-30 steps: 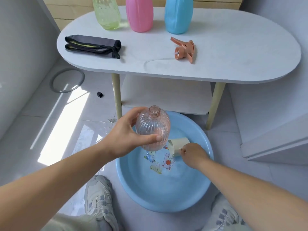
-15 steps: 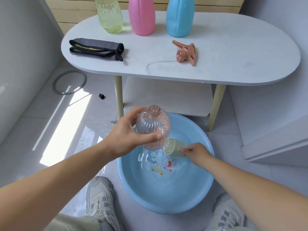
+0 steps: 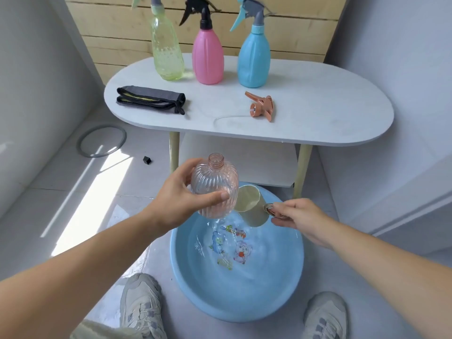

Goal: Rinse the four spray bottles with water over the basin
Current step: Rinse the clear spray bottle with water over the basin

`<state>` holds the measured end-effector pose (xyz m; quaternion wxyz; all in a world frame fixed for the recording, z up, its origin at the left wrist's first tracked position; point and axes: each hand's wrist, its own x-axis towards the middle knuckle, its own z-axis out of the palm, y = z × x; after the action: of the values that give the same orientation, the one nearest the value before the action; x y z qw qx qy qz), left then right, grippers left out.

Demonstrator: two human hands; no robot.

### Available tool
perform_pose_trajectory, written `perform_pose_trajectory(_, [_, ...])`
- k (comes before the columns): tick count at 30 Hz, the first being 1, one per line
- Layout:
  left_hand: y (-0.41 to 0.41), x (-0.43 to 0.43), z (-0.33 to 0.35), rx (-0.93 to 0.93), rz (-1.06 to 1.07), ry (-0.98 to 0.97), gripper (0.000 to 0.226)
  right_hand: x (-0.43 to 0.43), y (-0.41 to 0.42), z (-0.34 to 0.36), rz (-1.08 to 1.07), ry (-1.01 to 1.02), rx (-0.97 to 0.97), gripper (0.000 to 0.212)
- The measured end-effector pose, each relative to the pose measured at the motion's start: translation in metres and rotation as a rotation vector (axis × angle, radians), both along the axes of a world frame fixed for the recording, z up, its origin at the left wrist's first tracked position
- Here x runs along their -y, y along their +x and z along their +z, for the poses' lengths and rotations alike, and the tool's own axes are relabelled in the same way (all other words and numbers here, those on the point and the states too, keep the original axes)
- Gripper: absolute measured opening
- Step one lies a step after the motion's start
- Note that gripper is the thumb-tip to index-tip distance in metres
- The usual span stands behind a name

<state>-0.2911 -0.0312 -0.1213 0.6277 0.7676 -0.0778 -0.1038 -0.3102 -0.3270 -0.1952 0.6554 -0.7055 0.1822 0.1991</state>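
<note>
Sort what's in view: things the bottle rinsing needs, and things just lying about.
For the job: ribbed bottle, gripped by left hand; cup, held by right hand; basin; green bottle; pink bottle; blue bottle; orange spray head.
Lying about: folded cloth; grey ring on floor; small black piece.

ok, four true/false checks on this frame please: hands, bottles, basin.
1. The left hand grips the clear ribbed pinkish bottle above the round blue plastic basin. True.
2. That bottle wears its spray head. False: its neck is open; the orange spray head lies on the white oval table.
3. The right hand holds the beige cup tilted toward the bottle. True.
4. Four bottles stand on the table. False: three do, a translucent green bottle, a pink bottle, a blue bottle.
</note>
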Motion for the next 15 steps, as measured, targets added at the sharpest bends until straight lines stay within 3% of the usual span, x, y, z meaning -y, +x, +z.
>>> perform_pose_trajectory(9, [-0.002, 0.0, 0.021, 0.019, 0.033, -0.044, 0.07, 0.018, -0.012, 0.104, -0.038, 0.086, 0.259, 0.039])
perform_pose_trajectory(15, [-0.006, 0.006, 0.017, 0.005, -0.014, -0.026, 0.084, 0.008, -0.024, 0.165, -0.006, 0.091, 0.459, 0.058])
